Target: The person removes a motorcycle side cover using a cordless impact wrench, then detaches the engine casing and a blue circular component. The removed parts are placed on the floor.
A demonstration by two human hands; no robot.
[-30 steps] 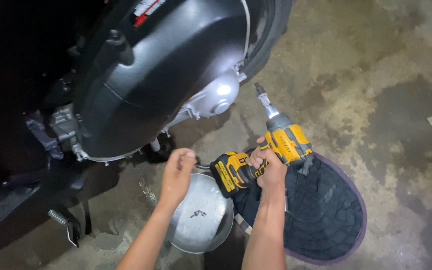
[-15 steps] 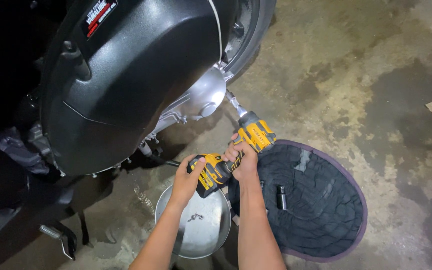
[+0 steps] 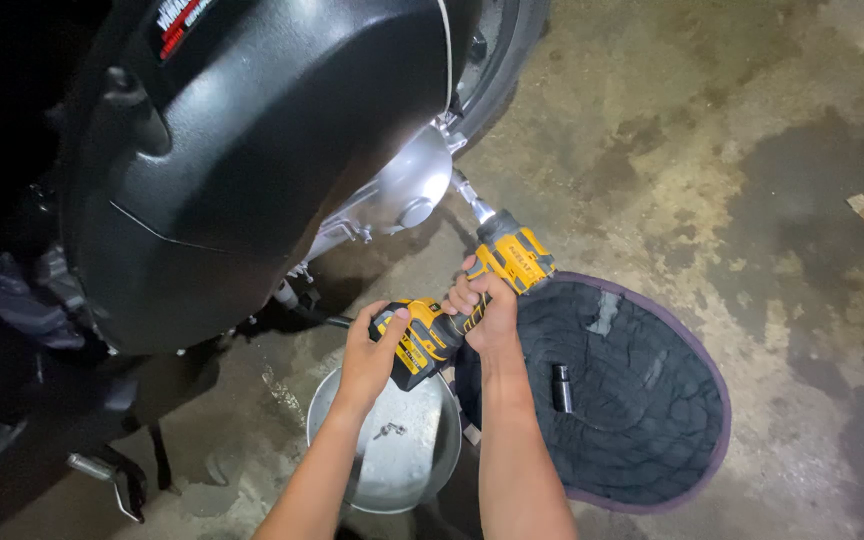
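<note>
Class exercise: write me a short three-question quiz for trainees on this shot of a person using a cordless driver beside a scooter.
1. True or false: both hands grip the yellow cordless driver.
2. Which hand is on the battery end? A) left hand B) right hand
3. What lies on the dark round mat?

Key
1. True.
2. A; the right hand wraps the grip near the head, whose bit points at the silver engine cover.
3. A small dark socket. The metal bowl sits beside the mat, with small bolts in it.
</note>
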